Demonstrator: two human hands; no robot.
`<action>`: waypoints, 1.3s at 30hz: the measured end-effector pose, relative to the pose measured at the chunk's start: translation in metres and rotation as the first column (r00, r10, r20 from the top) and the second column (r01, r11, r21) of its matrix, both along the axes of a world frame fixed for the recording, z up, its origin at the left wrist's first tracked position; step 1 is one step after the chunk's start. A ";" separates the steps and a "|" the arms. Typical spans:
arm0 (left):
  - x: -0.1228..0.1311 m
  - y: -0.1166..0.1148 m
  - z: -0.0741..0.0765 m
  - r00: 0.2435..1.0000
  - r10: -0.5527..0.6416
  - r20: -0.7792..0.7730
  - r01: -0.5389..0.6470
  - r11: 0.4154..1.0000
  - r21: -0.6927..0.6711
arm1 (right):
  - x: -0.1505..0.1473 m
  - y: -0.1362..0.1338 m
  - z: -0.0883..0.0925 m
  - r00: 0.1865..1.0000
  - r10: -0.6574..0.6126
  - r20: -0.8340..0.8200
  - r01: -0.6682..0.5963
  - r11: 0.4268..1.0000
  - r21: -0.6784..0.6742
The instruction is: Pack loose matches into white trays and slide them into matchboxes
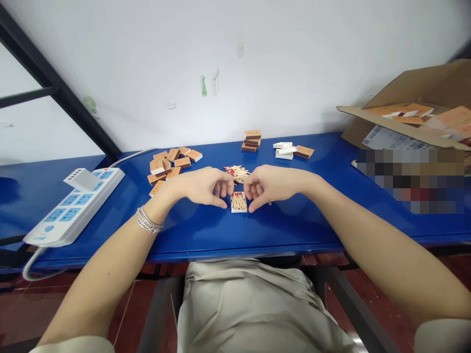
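Note:
A small white matchbox tray (239,209) filled with matches lies on the blue table between my hands. My left hand (211,187) is at its left side, thumb and fingers apart and nothing between them. On the tray's right side is my right hand (265,187), curved in the same way, its thumb and fingers apart close to the tray's edge. Just behind the tray is a loose heap of red-tipped matches (237,173), partly hidden by my fingers.
Several orange matchboxes (172,155) lie piled at the left. A small stack of matchboxes (252,140), white trays (284,154) and an orange sleeve (304,151) stand behind. A power strip (73,211) is far left; an open cardboard box (390,132) is at the right.

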State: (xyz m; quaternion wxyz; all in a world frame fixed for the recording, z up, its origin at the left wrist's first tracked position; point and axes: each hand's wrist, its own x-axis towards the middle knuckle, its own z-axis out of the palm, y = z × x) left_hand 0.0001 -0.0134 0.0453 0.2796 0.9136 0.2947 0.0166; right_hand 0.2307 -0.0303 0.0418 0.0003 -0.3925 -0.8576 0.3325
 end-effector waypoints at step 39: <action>0.015 -0.007 -0.011 0.999 0.037 0.008 -0.037 0.998 0.051 | -0.010 -0.004 -0.005 0.998 0.012 -0.068 -0.004 0.993 0.115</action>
